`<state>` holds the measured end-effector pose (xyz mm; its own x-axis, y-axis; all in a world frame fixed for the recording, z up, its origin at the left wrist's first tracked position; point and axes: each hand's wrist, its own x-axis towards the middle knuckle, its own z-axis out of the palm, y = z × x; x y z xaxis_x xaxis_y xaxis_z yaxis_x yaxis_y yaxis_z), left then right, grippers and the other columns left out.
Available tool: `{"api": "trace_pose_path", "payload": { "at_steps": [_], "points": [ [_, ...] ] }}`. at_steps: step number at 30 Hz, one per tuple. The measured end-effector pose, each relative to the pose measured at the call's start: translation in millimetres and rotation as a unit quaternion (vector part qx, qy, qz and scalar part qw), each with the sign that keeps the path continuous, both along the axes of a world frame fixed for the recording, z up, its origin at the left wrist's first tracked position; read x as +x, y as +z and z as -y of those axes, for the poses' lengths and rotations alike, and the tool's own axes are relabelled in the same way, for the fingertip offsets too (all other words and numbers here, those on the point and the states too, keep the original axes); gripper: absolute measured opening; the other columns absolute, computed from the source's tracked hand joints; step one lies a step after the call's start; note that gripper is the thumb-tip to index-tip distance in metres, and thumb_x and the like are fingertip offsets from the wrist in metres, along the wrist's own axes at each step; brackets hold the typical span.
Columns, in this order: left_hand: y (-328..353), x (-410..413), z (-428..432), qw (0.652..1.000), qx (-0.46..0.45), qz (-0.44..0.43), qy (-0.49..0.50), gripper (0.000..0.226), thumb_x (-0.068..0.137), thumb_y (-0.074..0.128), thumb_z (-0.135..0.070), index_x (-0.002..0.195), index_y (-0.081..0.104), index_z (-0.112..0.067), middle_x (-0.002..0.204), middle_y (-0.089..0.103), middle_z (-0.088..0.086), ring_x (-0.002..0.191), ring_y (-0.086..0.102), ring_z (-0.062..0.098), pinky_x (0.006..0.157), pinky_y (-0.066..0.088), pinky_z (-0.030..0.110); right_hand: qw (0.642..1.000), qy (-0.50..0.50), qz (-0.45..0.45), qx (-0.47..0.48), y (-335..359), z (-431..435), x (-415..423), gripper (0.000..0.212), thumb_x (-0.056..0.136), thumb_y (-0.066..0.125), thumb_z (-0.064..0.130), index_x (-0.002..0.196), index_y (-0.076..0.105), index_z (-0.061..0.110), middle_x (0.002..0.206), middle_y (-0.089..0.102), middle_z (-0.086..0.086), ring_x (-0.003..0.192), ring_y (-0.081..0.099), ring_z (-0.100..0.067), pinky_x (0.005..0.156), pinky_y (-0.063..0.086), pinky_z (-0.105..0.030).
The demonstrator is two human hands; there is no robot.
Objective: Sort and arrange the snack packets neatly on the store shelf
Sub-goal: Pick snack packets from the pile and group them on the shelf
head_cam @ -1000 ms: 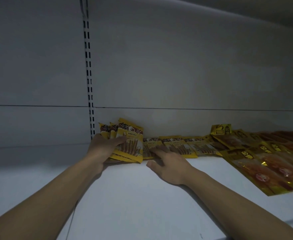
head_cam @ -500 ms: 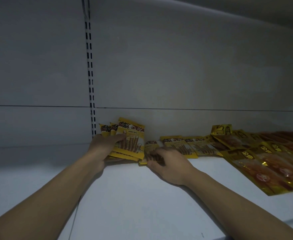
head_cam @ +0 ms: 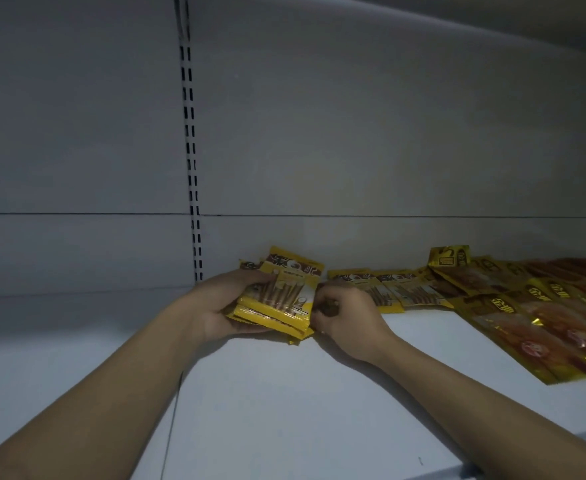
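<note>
Here, the left hand grips a stack of yellow stick-snack packets, thumb on top and fingers underneath. The right hand curls its fingers round the stack's right edge. Just beyond those fingers, more yellow packets lie flat on the white shelf, with larger gold packets farther right.

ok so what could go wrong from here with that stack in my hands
1. The stack of yellow packets sits fanned and uneven in the left hand. The lower ones poke out at its near right corner and could slip onto the shelf.
2. The right hand, pinching the stack's edge, works close to the flat packets behind it and might knock them askew.
</note>
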<state>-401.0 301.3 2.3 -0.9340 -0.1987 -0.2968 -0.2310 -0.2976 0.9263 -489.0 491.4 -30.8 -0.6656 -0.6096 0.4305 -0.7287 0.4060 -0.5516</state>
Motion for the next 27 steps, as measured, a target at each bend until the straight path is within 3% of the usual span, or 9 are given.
{"api": "trace_pose_path", "payload": {
  "at_steps": [4, 7, 10, 12, 15, 18, 22, 24, 27],
  "points": [
    [1.1, -3.7, -3.0, 0.995, 0.040, -0.079, 0.052, 0.017, 0.092, 0.066, -0.023, 0.104, 0.069, -0.011, 0.095, 0.076, 0.013, 0.075, 0.075, 0.025, 0.060, 0.061, 0.039, 0.983, -0.022, 0.133, -0.127, 4.7, -4.3, -10.2, 0.026, 0.079, 0.083, 0.024, 0.103, 0.075, 0.022, 0.101, 0.069, 0.014, 0.095, 0.063, -0.006, 0.074, 0.047, -0.021],
    [3.1, -7.4, -8.2, 0.991, 0.051, -0.113, 0.051, 0.016, 0.093, 0.064, -0.024, 0.103, 0.069, -0.012, 0.097, 0.076, 0.012, 0.077, 0.075, 0.025, 0.059, 0.061, 0.037, 0.965, -0.013, 0.205, -0.164, 12.4, -10.3, -19.7, 0.030, 0.079, 0.082, 0.017, 0.108, 0.075, 0.021, 0.106, 0.073, 0.006, 0.100, 0.068, -0.014, 0.082, 0.052, -0.027],
    [-2.7, -9.4, -19.0, 0.992, 0.032, -0.109, 0.056, 0.016, 0.092, 0.065, -0.024, 0.103, 0.068, -0.012, 0.095, 0.077, 0.011, 0.074, 0.074, 0.024, 0.058, 0.060, 0.035, 0.953, -0.085, 0.143, -0.252, 30.4, -28.4, -37.6, 0.023, 0.084, 0.076, 0.007, 0.088, 0.074, 0.030, 0.093, 0.071, 0.014, 0.094, 0.068, -0.012, 0.078, 0.052, -0.023],
    [-8.1, -9.3, -28.0, 0.992, 0.013, -0.110, 0.060, 0.019, 0.092, 0.067, -0.024, 0.105, 0.069, -0.011, 0.097, 0.077, 0.010, 0.077, 0.074, 0.024, 0.060, 0.060, 0.034, 0.946, -0.178, 0.085, -0.256, 39.3, -49.3, -58.9, 0.017, 0.090, 0.068, 0.008, 0.093, 0.075, 0.023, 0.096, 0.071, 0.007, 0.095, 0.066, -0.015, 0.080, 0.052, -0.025],
    [-15.7, -11.9, -42.6, 0.989, -0.001, -0.127, 0.078, 0.025, 0.091, 0.070, -0.024, 0.112, 0.069, -0.011, 0.100, 0.076, 0.010, 0.083, 0.075, 0.026, 0.064, 0.061, 0.036, 0.934, -0.307, 0.074, -0.168, 32.1, -80.3, -93.7, 0.021, 0.096, 0.057, 0.009, 0.107, 0.075, 0.009, 0.111, 0.072, -0.012, 0.105, 0.064, -0.029, 0.082, 0.049, -0.030],
    [-21.4, -15.5, -58.3, 0.987, -0.016, -0.143, 0.071, 0.029, 0.090, 0.071, -0.023, 0.116, 0.068, -0.011, 0.101, 0.076, 0.009, 0.089, 0.074, 0.029, 0.078, 0.061, 0.047, 0.934, -0.342, 0.063, -0.084, 17.1, -93.8, -109.0, 0.025, 0.096, 0.054, 0.010, 0.111, 0.074, 0.006, 0.116, 0.070, -0.015, 0.107, 0.062, -0.032, 0.073, 0.038, -0.023],
    [-29.1, -16.2, -69.6, 0.988, -0.041, -0.142, 0.042, 0.028, 0.089, 0.072, -0.026, 0.115, 0.068, -0.014, 0.101, 0.076, 0.009, 0.089, 0.074, 0.032, 0.079, 0.058, 0.058, 0.905, -0.409, -0.085, 0.077, 9.4, -90.4, -105.7, 0.028, 0.097, 0.048, 0.019, 0.105, 0.071, 0.007, 0.118, 0.065, -0.019, 0.111, 0.056, -0.039, 0.084, 0.039, -0.038],
    [-30.7, -16.9, -68.0, 0.988, -0.047, -0.139, 0.037, 0.027, 0.089, 0.073, -0.028, 0.113, 0.069, -0.015, 0.100, 0.076, 0.009, 0.088, 0.074, 0.032, 0.077, 0.059, 0.058, 0.907, -0.390, -0.119, 0.108, 5.1, -83.8, -97.0, 0.031, 0.098, 0.046, 0.027, 0.113, 0.069, 0.014, 0.127, 0.061, -0.013, 0.121, 0.051, -0.036, 0.097, 0.035, -0.044],
    [-29.7, -18.3, -63.9, 0.988, -0.050, -0.142, 0.030, 0.026, 0.089, 0.072, -0.031, 0.111, 0.070, -0.017, 0.100, 0.077, 0.008, 0.087, 0.075, 0.031, 0.078, 0.059, 0.057, 0.921, -0.320, -0.118, 0.187, -0.1, -78.2, -89.7, 0.033, 0.098, 0.043, 0.040, 0.111, 0.068, 0.023, 0.123, 0.063, -0.008, 0.120, 0.052, -0.033, 0.098, 0.036, -0.042]
  ]
}}
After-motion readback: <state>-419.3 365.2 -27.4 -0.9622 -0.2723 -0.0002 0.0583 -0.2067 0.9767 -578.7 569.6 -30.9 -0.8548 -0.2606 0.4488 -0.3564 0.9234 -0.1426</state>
